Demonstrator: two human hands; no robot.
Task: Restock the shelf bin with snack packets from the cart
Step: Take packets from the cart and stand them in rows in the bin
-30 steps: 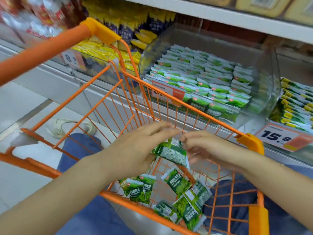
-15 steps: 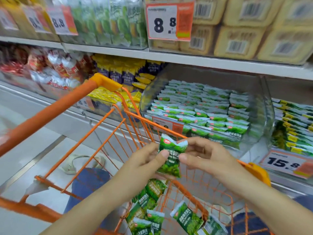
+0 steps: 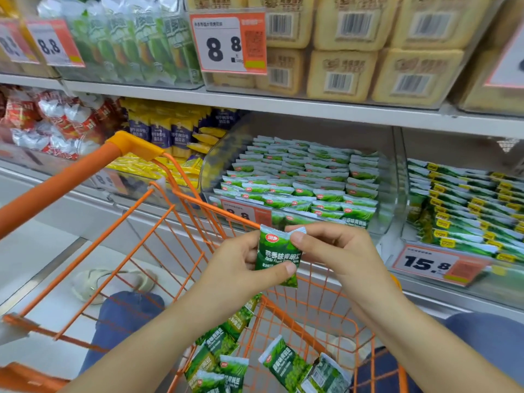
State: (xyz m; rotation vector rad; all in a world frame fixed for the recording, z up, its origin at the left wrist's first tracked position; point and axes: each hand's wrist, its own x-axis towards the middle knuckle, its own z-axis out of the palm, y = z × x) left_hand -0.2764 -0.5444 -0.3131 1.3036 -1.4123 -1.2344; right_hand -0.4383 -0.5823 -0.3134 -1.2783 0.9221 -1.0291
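Both hands hold one green snack packet (image 3: 276, 255) upright above the orange wire cart (image 3: 158, 228). My left hand (image 3: 241, 265) pinches its lower part, thumb on the front. My right hand (image 3: 337, 248) pinches its top right corner. Several more green packets (image 3: 226, 353) lie loose on the cart's floor below. Straight ahead, the clear shelf bin (image 3: 392, 199) holds rows of the same green packets (image 3: 300, 180), stacked flat.
To the right stands a bin of green-and-yellow packets (image 3: 467, 205) with a 15.8 price tag (image 3: 433, 263); to the left, yellow and blue packets (image 3: 173, 140). An upper shelf (image 3: 283, 104) overhangs the bin. My knees and a shoe (image 3: 93, 282) show below the cart.
Both hands lifted the packet out of the cart and turned it upright, facing me. The view tilted up, bringing the upper shelf into sight.
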